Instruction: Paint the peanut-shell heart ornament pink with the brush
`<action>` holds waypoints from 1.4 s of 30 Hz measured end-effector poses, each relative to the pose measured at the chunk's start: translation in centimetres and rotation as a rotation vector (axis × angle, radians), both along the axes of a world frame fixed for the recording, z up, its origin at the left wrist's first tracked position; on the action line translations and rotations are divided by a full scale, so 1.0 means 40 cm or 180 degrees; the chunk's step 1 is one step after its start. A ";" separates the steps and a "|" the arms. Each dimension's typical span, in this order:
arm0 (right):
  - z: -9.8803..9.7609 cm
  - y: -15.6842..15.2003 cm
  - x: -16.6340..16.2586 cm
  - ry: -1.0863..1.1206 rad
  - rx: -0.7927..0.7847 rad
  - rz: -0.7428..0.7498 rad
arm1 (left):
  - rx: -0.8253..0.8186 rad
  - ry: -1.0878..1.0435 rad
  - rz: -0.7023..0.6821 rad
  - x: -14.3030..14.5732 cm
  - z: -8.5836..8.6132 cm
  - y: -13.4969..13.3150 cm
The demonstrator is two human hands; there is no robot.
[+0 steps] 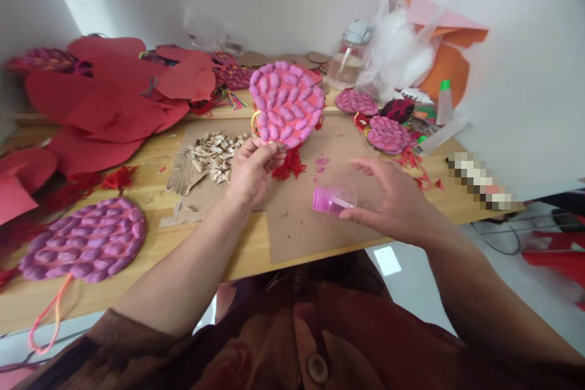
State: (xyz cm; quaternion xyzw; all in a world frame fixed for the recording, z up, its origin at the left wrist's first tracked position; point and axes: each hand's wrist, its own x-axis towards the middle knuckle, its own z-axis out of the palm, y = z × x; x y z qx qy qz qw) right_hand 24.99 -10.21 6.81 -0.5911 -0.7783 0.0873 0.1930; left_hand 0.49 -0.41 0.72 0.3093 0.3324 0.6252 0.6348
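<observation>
My left hand (253, 173) pinches the lower edge of a red card disc covered with purple-painted peanut shells (287, 100), held up above the table. A red tassel (290, 163) shows below the disc, and a bit of yellow cord is at its left edge. My right hand (388, 198) is open, thumb and fingers spread at the right side of a small purple paint jar (325, 200). The jar is slightly blurred, and I cannot tell whether the thumb touches it. Under both is a cardboard sheet (292, 219) with purple paint spots.
Peanut shell halves (214, 155) lie on cardboard at left. A similar shell-covered disc (91, 237) lies nearer me, with red card sheets (114, 91) behind. At the back right are smaller shell-covered discs (388, 134), a water bottle (350, 52), a plastic bag (402, 42) and a green-capped glue bottle (444, 102).
</observation>
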 end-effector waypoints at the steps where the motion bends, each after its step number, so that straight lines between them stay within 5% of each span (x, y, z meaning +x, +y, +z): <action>1: -0.008 -0.009 0.015 -0.0119 -0.0224 -0.0058 | -0.0004 0.0003 -0.0006 0.000 0.002 0.000; 5: -0.049 -0.029 0.039 -0.0247 -0.0810 -0.0006 | 0.0058 0.0025 -0.0014 -0.001 0.007 -0.003; 18: -0.099 0.006 0.017 -0.0197 -0.0504 0.0317 | 0.0103 0.0105 -0.0085 0.001 0.001 -0.001; 29: -0.047 0.053 -0.016 -0.0557 -0.0415 0.0716 | 0.0133 0.0076 -0.0202 0.006 0.003 -0.009; 42: -0.123 0.019 -0.020 0.0070 -0.0458 0.0418 | 0.0041 0.0057 -0.0181 0.009 0.008 -0.011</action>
